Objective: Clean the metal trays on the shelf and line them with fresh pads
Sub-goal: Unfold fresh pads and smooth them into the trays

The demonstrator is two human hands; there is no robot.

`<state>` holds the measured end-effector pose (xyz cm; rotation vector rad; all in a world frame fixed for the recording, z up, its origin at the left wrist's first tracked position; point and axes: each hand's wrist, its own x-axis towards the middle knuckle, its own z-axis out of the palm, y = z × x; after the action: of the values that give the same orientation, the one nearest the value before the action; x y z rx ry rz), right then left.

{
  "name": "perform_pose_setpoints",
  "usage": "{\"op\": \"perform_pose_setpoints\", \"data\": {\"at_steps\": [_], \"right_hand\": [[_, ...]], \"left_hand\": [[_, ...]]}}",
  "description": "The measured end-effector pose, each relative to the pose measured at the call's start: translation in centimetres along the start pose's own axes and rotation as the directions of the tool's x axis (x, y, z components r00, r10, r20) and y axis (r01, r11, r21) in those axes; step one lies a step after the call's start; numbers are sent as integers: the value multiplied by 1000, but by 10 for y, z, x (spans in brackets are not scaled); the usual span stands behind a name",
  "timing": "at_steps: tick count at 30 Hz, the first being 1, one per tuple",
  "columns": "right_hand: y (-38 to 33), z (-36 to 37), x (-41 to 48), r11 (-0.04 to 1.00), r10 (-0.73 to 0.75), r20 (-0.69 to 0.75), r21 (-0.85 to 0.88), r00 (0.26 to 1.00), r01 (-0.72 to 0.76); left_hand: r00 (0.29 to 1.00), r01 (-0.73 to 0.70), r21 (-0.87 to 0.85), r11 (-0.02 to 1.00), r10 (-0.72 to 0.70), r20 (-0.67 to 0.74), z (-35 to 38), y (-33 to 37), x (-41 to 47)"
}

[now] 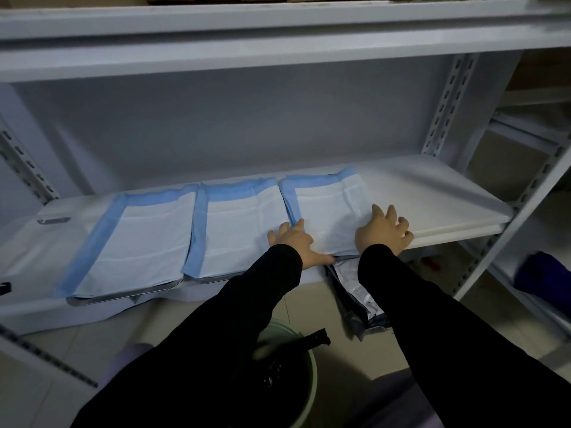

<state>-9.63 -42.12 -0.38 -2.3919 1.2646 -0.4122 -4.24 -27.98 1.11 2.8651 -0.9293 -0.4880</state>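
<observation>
Three metal trays stand side by side on the white shelf [432, 199], each covered by a white pad with a blue border. The left tray's rim [123, 296] and the middle tray's rim [213, 278] show at the front. The left pad [139, 242] and middle pad [238, 230] lie flat. My left hand [293, 239] lies on the front left corner of the right pad [327, 205], thumb along the right tray's front rim [346, 257]. My right hand [381, 231] rests at the pad's front right corner, fingers spread and curled on the bare shelf.
A green bin with a black bag [287, 366] stands on the floor below my arms. A silver packet [358, 288] leans under the shelf edge. Perforated uprights [448, 103] frame the shelf. A dark blue object [543, 273] sits on the neighbouring rack at right.
</observation>
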Motion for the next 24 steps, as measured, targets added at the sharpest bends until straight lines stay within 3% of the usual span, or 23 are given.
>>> {"op": "perform_pose_setpoints", "data": {"at_steps": [3, 5, 9, 20, 24], "right_hand": [[-10, 4, -2, 977, -213, 50, -14, 976, 214], [-16, 9, -2, 947, -307, 173, -42, 936, 318], [-15, 17, -1, 932, -232, 404, -170, 885, 322], [-13, 23, -8, 886, -181, 426, -322, 887, 335], [-27, 19, -14, 899, -239, 398, -253, 886, 356]], "left_hand": [[999, -26, 8, 1000, 26, 18, 2, -4, -1], [999, -39, 4, 999, 38, 20, 3, -6, 0], [997, -56, 73, 996, 52, 58, 4, -9, 0], [990, -137, 118, 984, 134, 36, 18, -22, -2], [999, 50, 33, 998, -49, -21, 13, -34, -11]]}}
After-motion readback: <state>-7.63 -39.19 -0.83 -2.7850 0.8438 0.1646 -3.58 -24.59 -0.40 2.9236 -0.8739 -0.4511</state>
